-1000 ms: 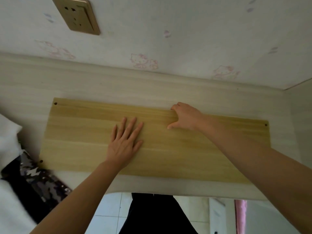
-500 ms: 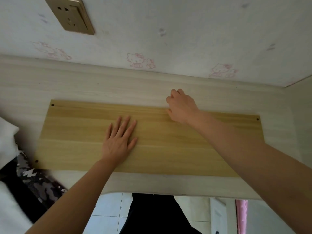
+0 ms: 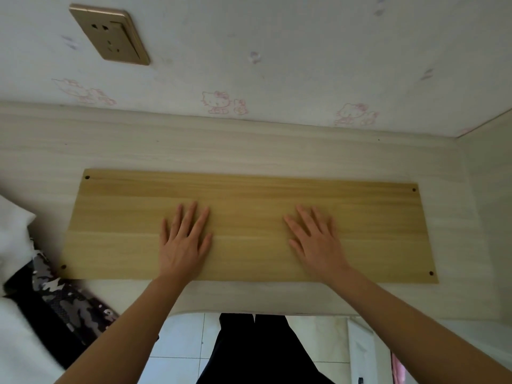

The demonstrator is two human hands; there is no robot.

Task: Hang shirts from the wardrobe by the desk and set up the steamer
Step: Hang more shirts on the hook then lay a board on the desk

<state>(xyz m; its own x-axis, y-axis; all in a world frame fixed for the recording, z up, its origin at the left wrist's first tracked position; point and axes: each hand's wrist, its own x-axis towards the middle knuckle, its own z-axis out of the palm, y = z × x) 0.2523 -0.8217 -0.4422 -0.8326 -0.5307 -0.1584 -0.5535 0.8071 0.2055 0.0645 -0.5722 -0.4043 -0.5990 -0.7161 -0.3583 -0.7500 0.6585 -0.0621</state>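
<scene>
1. Pressing flat on the yellow wooden board [image 3: 249,225], we see both hands with straight, slightly spread fingers, palms down, so neither grip holds anything.
2. We place the left hand [image 3: 184,242] a little left of the frame's centre and the right hand [image 3: 315,242] a little right of it, the two well apart on the board's middle stretch.
3. We find the board lying flat across the centre of the frame on the pale worktop [image 3: 221,151], its long edges running left to right, with a small dark hole near each corner.
4. We note bare worktop showing along the board's far edge and in a narrow strip along its near edge.
5. We make out camouflage-patterned fabric [image 3: 63,295] at the lower left, resting by the worktop's near-left corner among white cloth [image 3: 13,236]; we cannot tell whether it is a shirt.
6. We see a wall [image 3: 304,51] with faint pink cartoon cats across the top of the frame, and a gold-coloured socket [image 3: 109,34] on it at the upper left.
7. We see dark trousers [image 3: 263,353] and pale floor tiles [image 3: 177,342] at the bottom centre, below the worktop's edge.
</scene>
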